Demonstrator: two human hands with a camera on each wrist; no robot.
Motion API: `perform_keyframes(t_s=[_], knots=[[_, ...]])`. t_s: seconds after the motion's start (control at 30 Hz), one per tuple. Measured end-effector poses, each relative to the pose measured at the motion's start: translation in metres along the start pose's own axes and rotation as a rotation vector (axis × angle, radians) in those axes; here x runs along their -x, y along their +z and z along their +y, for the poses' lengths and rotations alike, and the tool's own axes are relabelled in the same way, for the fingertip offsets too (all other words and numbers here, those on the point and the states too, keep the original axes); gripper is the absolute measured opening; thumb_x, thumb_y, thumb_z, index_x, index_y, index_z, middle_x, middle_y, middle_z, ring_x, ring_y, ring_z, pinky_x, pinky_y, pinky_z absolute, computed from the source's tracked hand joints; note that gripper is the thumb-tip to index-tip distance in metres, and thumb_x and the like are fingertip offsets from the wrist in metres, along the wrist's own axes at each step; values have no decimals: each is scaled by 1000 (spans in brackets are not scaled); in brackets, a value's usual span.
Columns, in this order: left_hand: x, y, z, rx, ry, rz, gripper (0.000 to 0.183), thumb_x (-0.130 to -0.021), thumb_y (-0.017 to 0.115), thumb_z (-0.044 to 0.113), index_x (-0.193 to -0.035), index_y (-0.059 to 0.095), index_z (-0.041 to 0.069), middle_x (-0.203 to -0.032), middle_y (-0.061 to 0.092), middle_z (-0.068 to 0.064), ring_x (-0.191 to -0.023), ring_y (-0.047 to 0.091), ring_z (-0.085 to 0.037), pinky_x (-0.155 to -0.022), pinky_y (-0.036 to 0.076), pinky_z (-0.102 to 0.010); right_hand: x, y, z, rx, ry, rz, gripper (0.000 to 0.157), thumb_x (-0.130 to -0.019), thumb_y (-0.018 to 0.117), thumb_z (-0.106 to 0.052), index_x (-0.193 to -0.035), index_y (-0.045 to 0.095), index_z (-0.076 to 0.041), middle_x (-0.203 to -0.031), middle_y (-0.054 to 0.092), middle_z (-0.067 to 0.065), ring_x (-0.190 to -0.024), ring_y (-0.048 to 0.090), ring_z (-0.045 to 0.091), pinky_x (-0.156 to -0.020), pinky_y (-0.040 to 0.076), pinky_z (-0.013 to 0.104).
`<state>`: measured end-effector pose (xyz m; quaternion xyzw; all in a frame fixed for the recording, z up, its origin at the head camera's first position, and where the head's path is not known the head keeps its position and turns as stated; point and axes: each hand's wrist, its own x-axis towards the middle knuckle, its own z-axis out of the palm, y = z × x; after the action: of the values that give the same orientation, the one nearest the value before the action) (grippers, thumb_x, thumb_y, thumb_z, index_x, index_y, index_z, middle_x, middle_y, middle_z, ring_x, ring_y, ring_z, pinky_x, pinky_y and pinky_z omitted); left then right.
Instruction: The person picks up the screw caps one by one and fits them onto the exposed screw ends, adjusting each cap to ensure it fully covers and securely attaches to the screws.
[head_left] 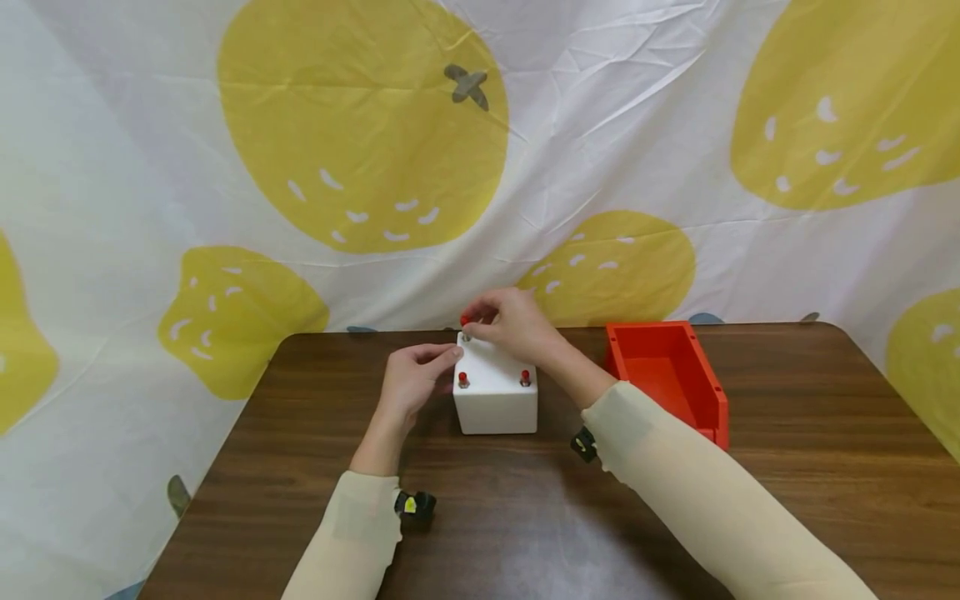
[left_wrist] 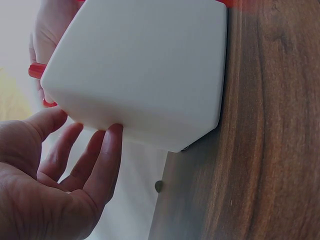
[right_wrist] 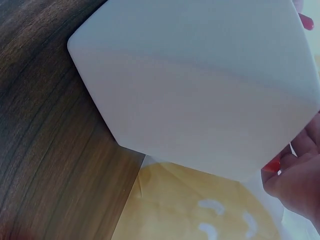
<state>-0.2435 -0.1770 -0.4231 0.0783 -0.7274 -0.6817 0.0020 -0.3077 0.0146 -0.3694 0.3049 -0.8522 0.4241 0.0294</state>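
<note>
A white box (head_left: 495, 412) stands on the table, with small red knobs on metal collars on its top; two front ones show, including the front right knob (head_left: 526, 377). At the back left corner, my right hand (head_left: 517, 321) pinches another red knob (head_left: 465, 320) between thumb and fingers. The knob's lower part is mostly hidden by the fingers in the right wrist view. Along the box's left side, my left hand (left_wrist: 65, 175) touches the wall with its fingertips, and its thumb lies by the top edge. The back right corner is hidden under the right hand.
Right of the box, an open red bin (head_left: 708, 375) sits on the brown wooden table (head_left: 300, 467), partly behind the right forearm. A white cloth (head_left: 555, 167) with yellow fruit prints hangs behind the table's back edge.
</note>
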Motion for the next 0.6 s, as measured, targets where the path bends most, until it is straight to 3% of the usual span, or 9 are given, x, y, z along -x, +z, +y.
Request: perform_keyframes(t_s=[0.6], knots=[[-1,-1,-2,4,1,-1,29,-97,82,24,-117,80,3,-118,75,-13,-100,72,-21,-90,63,-51,-3,5,0,60,-11,-1,10,-94,81,-12,-103,82,-8,-92,77,0,-85,68,16,-77,54,30]])
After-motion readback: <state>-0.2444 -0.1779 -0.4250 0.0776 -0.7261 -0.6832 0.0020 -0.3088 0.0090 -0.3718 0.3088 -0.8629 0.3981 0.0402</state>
